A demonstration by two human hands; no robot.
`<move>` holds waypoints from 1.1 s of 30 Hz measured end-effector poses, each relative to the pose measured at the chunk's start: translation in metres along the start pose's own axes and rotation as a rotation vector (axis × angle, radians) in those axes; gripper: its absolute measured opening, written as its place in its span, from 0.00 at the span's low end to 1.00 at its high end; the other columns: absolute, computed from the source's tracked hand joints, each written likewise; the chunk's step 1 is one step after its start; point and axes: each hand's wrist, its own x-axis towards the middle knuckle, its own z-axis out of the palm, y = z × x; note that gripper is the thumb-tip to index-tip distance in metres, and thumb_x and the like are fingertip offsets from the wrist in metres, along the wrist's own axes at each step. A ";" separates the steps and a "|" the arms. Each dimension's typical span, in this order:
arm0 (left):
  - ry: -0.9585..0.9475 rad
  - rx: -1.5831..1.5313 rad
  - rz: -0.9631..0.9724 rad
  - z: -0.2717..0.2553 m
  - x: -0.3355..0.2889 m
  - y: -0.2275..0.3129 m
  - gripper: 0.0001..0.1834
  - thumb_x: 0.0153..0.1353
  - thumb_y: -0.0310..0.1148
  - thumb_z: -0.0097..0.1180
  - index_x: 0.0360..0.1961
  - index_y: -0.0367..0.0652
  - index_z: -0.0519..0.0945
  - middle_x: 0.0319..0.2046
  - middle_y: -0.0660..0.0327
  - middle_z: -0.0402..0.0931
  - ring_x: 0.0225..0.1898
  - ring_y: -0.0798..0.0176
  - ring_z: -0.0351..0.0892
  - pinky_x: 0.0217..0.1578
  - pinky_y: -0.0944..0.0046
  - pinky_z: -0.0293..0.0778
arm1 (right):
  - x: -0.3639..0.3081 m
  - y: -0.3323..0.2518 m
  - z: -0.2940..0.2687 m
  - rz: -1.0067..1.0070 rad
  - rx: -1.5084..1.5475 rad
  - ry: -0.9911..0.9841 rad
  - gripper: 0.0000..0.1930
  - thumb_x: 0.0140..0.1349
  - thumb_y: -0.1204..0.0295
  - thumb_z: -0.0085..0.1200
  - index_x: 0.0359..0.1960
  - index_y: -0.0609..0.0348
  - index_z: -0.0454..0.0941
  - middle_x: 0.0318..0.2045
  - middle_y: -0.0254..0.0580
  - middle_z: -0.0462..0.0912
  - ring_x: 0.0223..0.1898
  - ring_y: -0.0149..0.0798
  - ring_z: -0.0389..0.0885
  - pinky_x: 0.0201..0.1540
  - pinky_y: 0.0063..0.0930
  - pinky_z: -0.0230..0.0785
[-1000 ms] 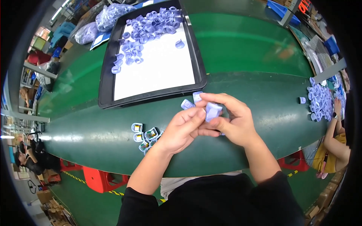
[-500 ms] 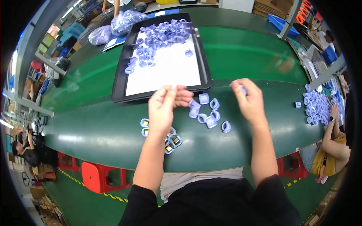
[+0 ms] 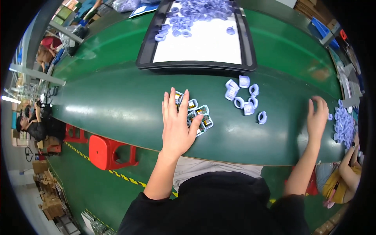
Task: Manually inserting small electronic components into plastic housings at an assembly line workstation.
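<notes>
My left hand lies palm down with its fingers spread over a cluster of small pale square casings. Dark and yellow electronic parts show inside them; some casings are hidden under the fingers. Far to the right, my right hand reaches over the table with thumb and fingers apart, and I see nothing held in it. A single purple piece lies just beyond its fingers, beside a heap of purple pieces. Between my hands sits a loose group of purple ring-shaped pieces.
A black tray lined with white holds many purple rings at the far side of the green table. A co-worker's arm rests by the heap at right. A red stool stands below the table's left edge.
My left hand has come down over the casings with fingers spread. The right hand has moved right toward the heap, and the purple piece it held no longer shows. The view has shifted.
</notes>
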 end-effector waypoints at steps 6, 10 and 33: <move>-0.055 0.115 -0.010 0.007 -0.001 0.003 0.34 0.68 0.44 0.56 0.70 0.38 0.67 0.71 0.35 0.54 0.74 0.32 0.52 0.73 0.36 0.45 | 0.030 -0.145 -0.008 -0.243 0.761 -0.499 0.11 0.63 0.73 0.61 0.45 0.64 0.81 0.41 0.46 0.83 0.43 0.44 0.83 0.48 0.33 0.74; -0.034 -0.161 0.021 0.006 0.004 0.005 0.31 0.68 0.39 0.57 0.68 0.36 0.68 0.71 0.38 0.58 0.71 0.39 0.61 0.72 0.41 0.52 | 0.043 -0.159 0.005 -0.254 0.607 -0.506 0.11 0.63 0.73 0.61 0.45 0.62 0.80 0.43 0.48 0.80 0.40 0.49 0.82 0.45 0.38 0.75; -0.059 -0.338 -0.223 -0.010 0.072 -0.004 0.12 0.54 0.22 0.67 0.40 0.35 0.82 0.36 0.55 0.81 0.39 0.59 0.83 0.44 0.62 0.80 | 0.037 -0.143 0.009 -0.099 0.695 -0.554 0.13 0.61 0.85 0.49 0.44 0.63 0.81 0.39 0.52 0.79 0.40 0.54 0.80 0.46 0.41 0.72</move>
